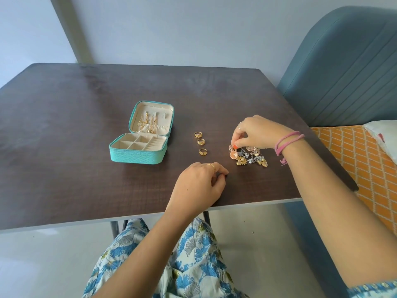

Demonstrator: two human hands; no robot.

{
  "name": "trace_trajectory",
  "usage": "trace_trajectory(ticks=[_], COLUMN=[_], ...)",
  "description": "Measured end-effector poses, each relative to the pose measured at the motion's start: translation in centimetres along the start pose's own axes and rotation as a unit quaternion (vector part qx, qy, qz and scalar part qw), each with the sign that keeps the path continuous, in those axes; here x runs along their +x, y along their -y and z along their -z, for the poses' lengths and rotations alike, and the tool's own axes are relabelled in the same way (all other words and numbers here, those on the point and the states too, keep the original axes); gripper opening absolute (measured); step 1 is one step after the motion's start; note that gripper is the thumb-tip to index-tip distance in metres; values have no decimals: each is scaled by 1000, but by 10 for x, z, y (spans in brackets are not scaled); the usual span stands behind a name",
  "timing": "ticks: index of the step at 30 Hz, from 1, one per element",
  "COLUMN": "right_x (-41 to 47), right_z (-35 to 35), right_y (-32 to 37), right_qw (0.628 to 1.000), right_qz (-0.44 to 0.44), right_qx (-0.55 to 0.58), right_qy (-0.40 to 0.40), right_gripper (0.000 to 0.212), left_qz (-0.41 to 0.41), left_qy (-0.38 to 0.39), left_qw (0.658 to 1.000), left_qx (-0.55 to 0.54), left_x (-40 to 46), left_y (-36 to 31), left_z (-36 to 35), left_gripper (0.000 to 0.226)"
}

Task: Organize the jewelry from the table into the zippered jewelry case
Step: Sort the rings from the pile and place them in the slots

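The teal zippered jewelry case (137, 157) lies open on the dark table (64, 117), left of centre. Gold necklaces (147, 124) hang in its raised lid; the cream compartments of its base look bare. Three gold rings (201, 141) stand in a short row to its right. Further right lies a heap of gold and silver earrings (250, 157). My right hand (255, 132) reaches down onto the heap's left side and pinches a small piece between thumb and fingertips. My left hand (199, 183) rests on the table near the front edge, fingers loosely curled, holding nothing that I can see.
A teal upholstered headboard (343, 72) and a bed with an orange patterned sheet (365, 168) stand close against the table's right side. The table's front edge (150, 214) runs just above my lap. A pale wall is behind.
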State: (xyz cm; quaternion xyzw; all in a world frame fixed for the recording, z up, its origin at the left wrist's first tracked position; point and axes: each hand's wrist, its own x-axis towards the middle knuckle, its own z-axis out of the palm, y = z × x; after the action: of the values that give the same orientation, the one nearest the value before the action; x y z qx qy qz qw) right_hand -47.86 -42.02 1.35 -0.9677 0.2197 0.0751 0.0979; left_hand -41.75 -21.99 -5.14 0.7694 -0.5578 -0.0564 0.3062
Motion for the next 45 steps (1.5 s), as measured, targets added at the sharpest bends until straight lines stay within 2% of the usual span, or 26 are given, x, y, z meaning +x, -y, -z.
trace_trajectory(ticks=[7,13,24,33,36,41,45], right_x=[-2,-5,5,2,0,-8,-12], right_z=[-1,1,-3,-3,-2,-2,-2], right_y=[-4,-6,-3,-4,-1,1,-3], right_qw=[997,999,997,997,997,996,992], right_qz=[-9,21,56,66,61,52,51], right_qx=[13,6,-37,-34,-19,26,78], right_qy=[-72,-26,-24,-26,-39,-69,-88], right_gripper=[15,20,30,18,12,3,5], left_qz=[7,9,8,10,43,111,133], left_qy=[-4,-1,0,-7,0,-29,-47], left_qw=[1000,1000,1000,1000,999,985,986], left_qx=[1,2,-3,6,-10,-130,-90], left_x=[0,-1,0,0,6,30,39], left_y=[-1,-2,-1,3,1,-14,-27], left_z=[0,2,0,-3,-2,-11,-29], left_gripper=[23,24,24,24,22,33,42])
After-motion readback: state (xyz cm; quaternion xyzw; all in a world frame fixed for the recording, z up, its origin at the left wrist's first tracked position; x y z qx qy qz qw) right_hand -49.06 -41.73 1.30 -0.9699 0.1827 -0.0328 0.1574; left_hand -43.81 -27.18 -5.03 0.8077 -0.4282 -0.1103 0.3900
